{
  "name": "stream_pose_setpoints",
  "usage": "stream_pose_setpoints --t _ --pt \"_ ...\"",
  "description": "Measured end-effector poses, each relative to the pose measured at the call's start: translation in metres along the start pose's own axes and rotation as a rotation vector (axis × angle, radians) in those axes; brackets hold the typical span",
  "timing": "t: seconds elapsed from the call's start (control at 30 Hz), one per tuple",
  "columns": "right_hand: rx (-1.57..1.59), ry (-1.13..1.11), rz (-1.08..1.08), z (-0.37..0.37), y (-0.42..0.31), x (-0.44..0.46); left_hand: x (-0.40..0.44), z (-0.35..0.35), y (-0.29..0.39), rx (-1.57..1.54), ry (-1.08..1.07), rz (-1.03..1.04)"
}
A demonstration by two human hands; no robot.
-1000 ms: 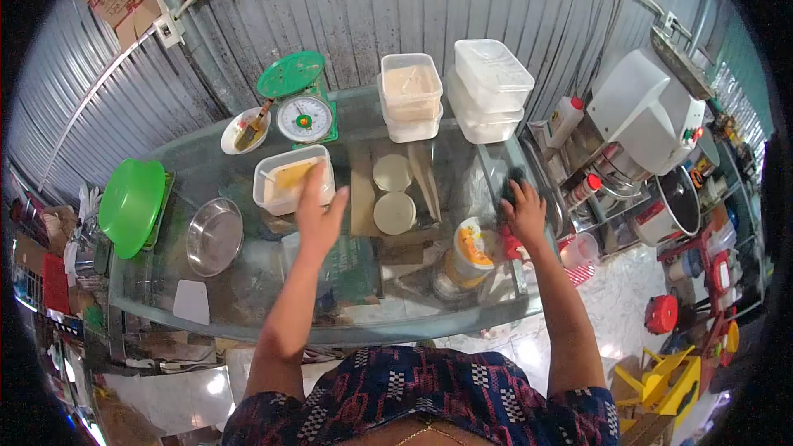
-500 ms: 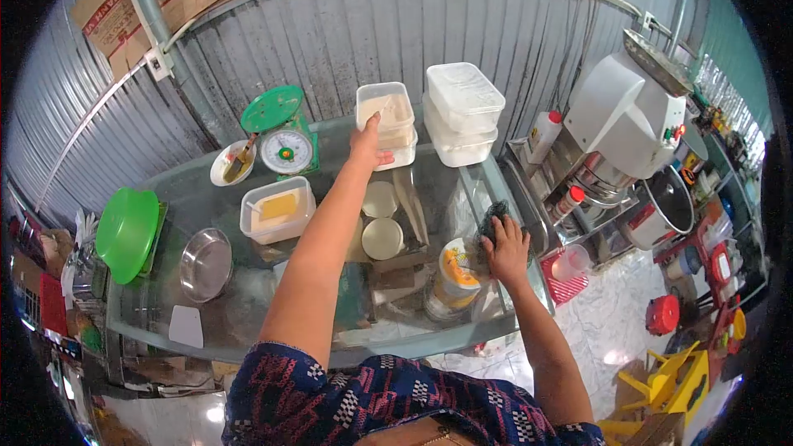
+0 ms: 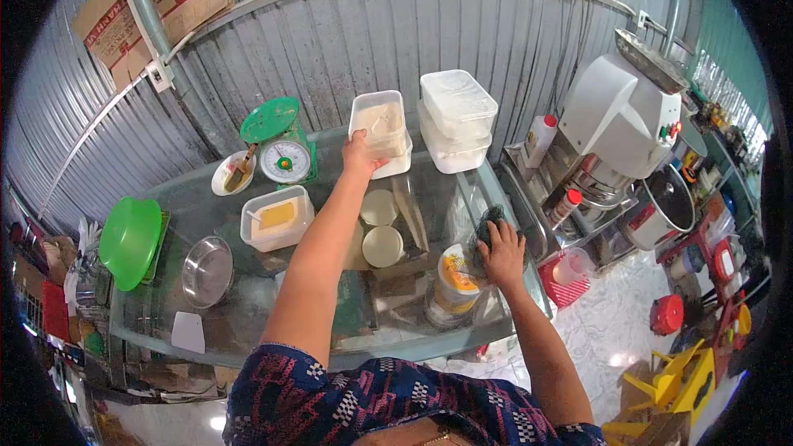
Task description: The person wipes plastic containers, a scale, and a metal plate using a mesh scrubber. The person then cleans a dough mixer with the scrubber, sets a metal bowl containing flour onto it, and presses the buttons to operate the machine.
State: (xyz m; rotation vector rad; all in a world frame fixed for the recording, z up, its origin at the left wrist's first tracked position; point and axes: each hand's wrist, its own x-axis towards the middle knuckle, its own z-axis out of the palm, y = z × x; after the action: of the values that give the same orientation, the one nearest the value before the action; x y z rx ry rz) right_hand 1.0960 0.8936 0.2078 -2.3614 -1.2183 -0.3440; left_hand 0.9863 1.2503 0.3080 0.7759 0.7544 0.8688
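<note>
My left hand [image 3: 360, 155] grips the near left side of an open plastic tub of pale powder [image 3: 381, 125], which sits on another tub [image 3: 396, 167] at the back of the glass table [image 3: 248, 314]. My right hand [image 3: 501, 253] rests with spread fingers on a dark mesh bundle [image 3: 491, 221] near the table's right edge. Close to it stands a container with an orange pattern [image 3: 457, 269]. Two round pale discs [image 3: 382, 246] lie near the middle. To their left is a tub with a yellow block [image 3: 276, 214] in it.
White lidded tubs [image 3: 457, 107] are stacked at the back. On the left are a green scale [image 3: 285, 160], a bowl with a brush [image 3: 232, 173], a metal bowl [image 3: 207, 271], a white scraper [image 3: 188, 332] and a green basin [image 3: 130, 241]. A mixer [image 3: 615, 120] stands right.
My left hand has gone from the yellow-block tub to the powder tub and taken hold of its side. My right hand has shifted slightly left, onto the mesh. The view has shifted.
</note>
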Motion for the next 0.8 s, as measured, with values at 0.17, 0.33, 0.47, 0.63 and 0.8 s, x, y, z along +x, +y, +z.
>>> stream_pose_setpoints --t 0.17,0.33,0.47,0.63,0.8 --pt "0.009 0.005 0.001 0.001 0.001 0.000 -0.035 -0.031 0.013 0.019 -0.148 0.049" --pt "0.017 -0.006 -0.005 0.003 0.003 0.001 -0.131 -0.079 0.019 0.127 -0.266 0.008" --pt "0.040 0.059 -0.055 0.008 0.006 -0.001 -0.194 -0.123 -0.008 0.276 -0.181 -0.129" --pt "0.010 0.095 -0.110 0.003 0.001 0.000 -0.221 -0.168 -0.046 0.195 -0.134 -0.252" --pt "0.340 0.064 0.045 -0.007 -0.014 0.007 -0.236 -0.171 -0.060 0.193 -0.135 -0.199"
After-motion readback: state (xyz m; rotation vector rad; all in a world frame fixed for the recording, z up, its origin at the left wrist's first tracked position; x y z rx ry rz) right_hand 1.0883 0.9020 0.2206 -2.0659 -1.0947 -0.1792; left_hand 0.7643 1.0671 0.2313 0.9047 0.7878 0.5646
